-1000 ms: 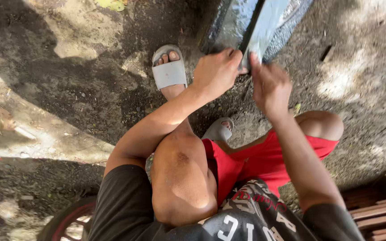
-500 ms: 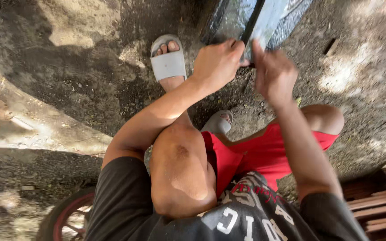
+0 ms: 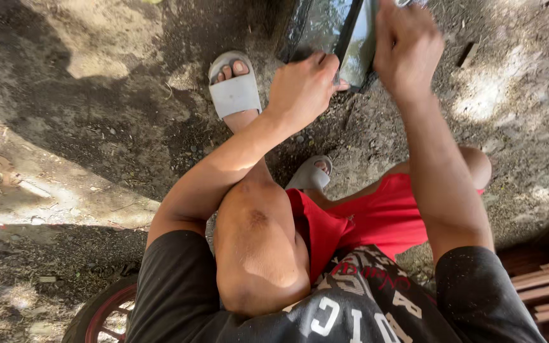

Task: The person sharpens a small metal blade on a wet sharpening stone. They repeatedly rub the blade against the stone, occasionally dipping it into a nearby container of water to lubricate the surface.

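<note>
A shiny reflective panel (image 3: 322,25) with a dark strip (image 3: 351,35) down its middle stands on the dirt at the top of the view. My left hand (image 3: 303,86) curls its fingers around the panel's lower edge. My right hand (image 3: 405,47) is a closed fist against the panel's right edge; a small grey bit shows above the knuckles, and I cannot tell what it is. I crouch in red shorts (image 3: 376,219), with my left knee (image 3: 258,248) raised in front.
My feet wear pale slide sandals, one (image 3: 233,89) left of the panel and one (image 3: 309,174) below it. A red-rimmed wheel (image 3: 100,314) sits at the bottom left, and reddish wooden slats (image 3: 544,273) at the bottom right. The ground is sunlit dirt.
Both hands have shifted up along the panel. My right hand's fingers, earlier spread on the dark strip, are now curled into a fist.
</note>
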